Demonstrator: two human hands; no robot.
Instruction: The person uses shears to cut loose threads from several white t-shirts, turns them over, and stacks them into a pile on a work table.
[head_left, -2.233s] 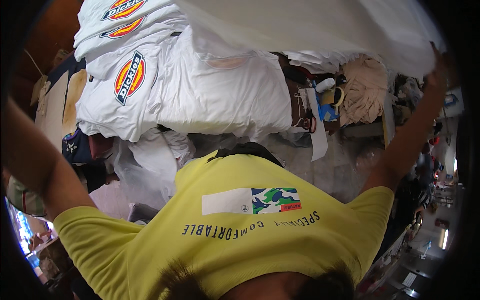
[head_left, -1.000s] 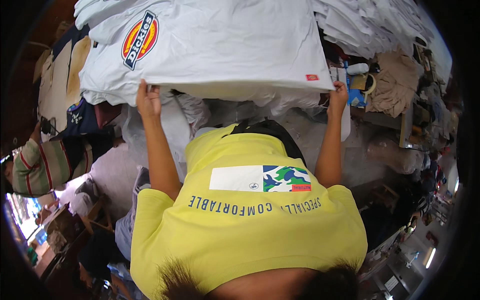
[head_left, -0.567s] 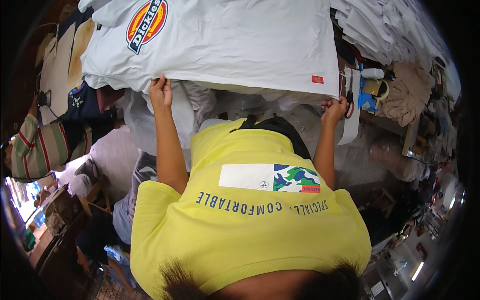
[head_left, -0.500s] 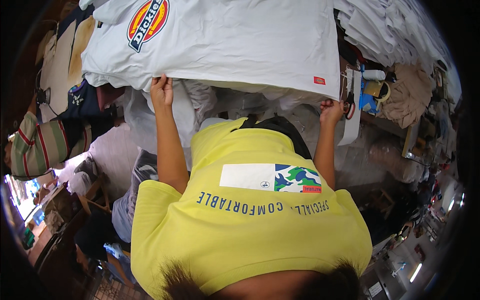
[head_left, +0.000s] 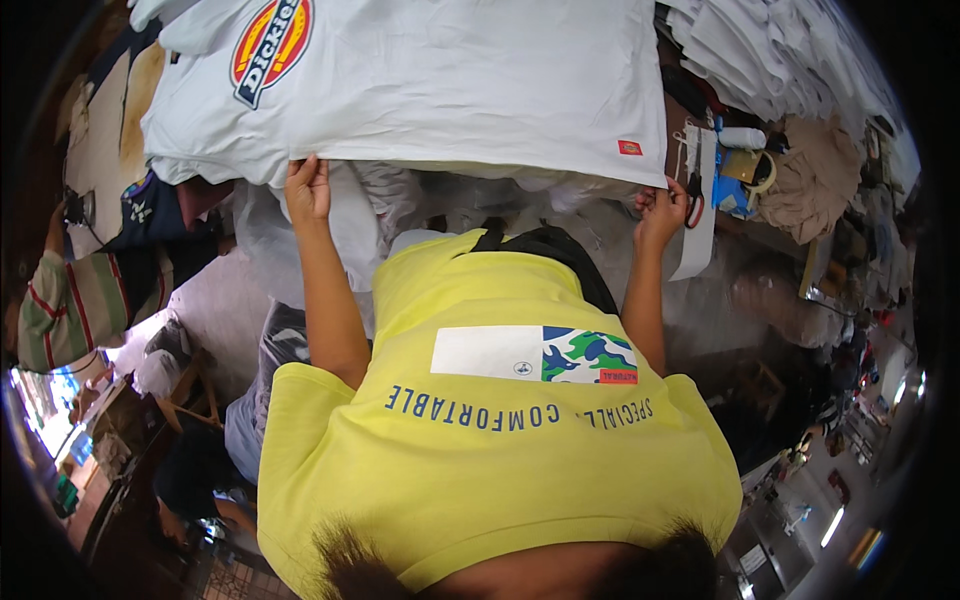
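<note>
A white T-shirt [head_left: 450, 90] lies spread out before me, with a round red, yellow and navy print at its left part. Near its right corner sits a small red label [head_left: 629, 148]. My left hand [head_left: 308, 190] pinches the T-shirt's near edge, left of the middle. At the near right corner my right hand [head_left: 660, 212] is closed on the same edge, its fingers curled. Between the two hands the edge runs nearly straight. Just beside my right hand are scissors [head_left: 694, 208] with red-and-black handles.
White garments [head_left: 760, 60] are heaped at the far right, with a beige cloth [head_left: 810, 175] below them. Tape rolls [head_left: 750, 168] and a white spool [head_left: 742, 138] lie near the scissors. On the left, a person in a striped sleeve [head_left: 85, 300] is at work. Clear plastic [head_left: 265, 240] hangs below the T-shirt.
The T-shirt and both hands have shifted slightly to the left in the picture, along with much of the surroundings. Both hands keep their hold on the edge.
</note>
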